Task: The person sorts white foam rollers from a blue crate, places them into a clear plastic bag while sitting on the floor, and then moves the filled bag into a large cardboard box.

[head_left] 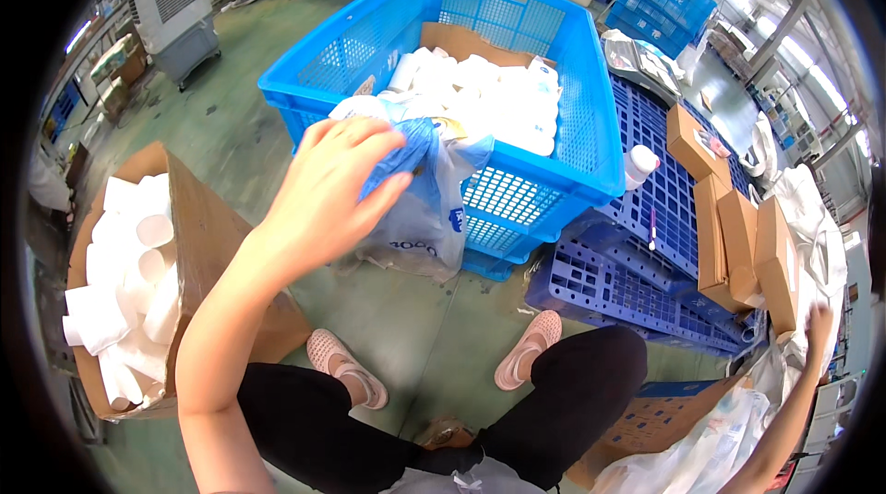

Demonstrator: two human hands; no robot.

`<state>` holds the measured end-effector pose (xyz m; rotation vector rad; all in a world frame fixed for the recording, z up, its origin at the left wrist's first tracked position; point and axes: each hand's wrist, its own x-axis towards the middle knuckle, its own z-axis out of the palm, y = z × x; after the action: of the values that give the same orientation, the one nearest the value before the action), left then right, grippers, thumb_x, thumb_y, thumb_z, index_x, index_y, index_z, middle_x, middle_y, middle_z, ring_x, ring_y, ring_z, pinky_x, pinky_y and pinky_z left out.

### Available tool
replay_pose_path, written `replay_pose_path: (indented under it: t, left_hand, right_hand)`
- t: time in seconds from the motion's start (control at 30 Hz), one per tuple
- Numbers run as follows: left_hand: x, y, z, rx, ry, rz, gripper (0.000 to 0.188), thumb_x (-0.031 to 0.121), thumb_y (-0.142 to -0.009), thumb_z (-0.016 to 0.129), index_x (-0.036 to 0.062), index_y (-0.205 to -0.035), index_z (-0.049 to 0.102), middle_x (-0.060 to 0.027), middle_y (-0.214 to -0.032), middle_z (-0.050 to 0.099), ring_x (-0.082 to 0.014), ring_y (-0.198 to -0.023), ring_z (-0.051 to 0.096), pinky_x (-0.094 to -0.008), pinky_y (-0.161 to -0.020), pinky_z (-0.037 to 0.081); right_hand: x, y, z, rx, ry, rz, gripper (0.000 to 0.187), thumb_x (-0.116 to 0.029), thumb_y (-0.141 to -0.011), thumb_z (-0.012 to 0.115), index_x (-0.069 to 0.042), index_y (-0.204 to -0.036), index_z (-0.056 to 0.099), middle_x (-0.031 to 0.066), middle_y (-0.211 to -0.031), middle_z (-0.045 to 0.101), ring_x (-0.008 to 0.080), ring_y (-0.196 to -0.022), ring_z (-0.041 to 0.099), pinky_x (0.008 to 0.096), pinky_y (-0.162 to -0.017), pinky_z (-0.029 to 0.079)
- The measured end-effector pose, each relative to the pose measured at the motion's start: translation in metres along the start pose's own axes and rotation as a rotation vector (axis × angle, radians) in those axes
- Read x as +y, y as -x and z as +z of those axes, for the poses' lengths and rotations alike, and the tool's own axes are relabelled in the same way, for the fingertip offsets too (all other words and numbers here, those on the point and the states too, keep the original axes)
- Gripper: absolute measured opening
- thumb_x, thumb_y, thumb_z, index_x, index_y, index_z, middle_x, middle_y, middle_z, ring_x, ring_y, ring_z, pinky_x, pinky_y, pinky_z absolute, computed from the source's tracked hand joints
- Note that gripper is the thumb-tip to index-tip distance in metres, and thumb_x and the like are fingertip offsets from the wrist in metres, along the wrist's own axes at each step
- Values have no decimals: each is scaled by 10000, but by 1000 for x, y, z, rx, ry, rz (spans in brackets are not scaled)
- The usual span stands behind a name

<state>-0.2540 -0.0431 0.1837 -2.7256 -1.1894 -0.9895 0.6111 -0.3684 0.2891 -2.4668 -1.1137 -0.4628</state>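
Observation:
My left hand (pixel 337 176) is open, its fingers curved and apart, over a blue-and-clear plastic bag (pixel 415 226) at the near left corner of a blue crate (pixel 591 176). I cannot tell whether the fingertips touch the bag, which hangs over the crate's near side. White bottles (pixel 489 93) fill much of the crate around a cardboard liner. My right hand (pixel 820 321) is stretched far to the right, beside a white sack (pixel 812 226) and a small brown carton (pixel 777 263); its fingers are too blurred to read.
A cardboard box (pixel 208 236) of white containers (pixel 138 263) stands at my left. Blue pallets (pixel 637 282) at the right carry a white bottle (pixel 639 166), a scale (pixel 637 65) and open cartons (pixel 699 145). Near my right knee, clear plastic bags (pixel 701 443) lie over another box (pixel 655 416).

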Motion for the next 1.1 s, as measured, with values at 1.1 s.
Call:
replay_pose_path:
  t: [1.1]
  left_hand:
    - [-109,-74,138,551,-103,82,129,148,-670,558,84,-581,490,-49,-586,468,-216,-538,474,-330,-566,376]
  right_hand:
    - [-688,44,440,-691,226,-558,235,-111,-745,501,-7,-872,669,194,-824,679,327,-821,668,405,-782,518]
